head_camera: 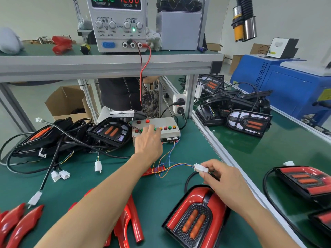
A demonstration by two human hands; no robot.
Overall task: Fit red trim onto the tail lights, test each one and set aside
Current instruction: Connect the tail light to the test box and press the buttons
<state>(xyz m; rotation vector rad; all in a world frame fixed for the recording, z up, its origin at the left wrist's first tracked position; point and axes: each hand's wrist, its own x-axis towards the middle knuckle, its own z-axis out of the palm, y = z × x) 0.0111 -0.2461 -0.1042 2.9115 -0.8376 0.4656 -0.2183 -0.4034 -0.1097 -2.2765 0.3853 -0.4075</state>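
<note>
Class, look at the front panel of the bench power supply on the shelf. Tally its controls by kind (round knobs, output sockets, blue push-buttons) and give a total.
On the power supply:
Round knobs: 4
Output sockets: 3
Blue push-button: 1
Total: 8

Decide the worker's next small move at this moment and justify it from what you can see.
Probably press a button on the test box: the left hand already rests on its buttons, the right hand pinches the white connector, and the trimmed tail light looks unlit.
</note>
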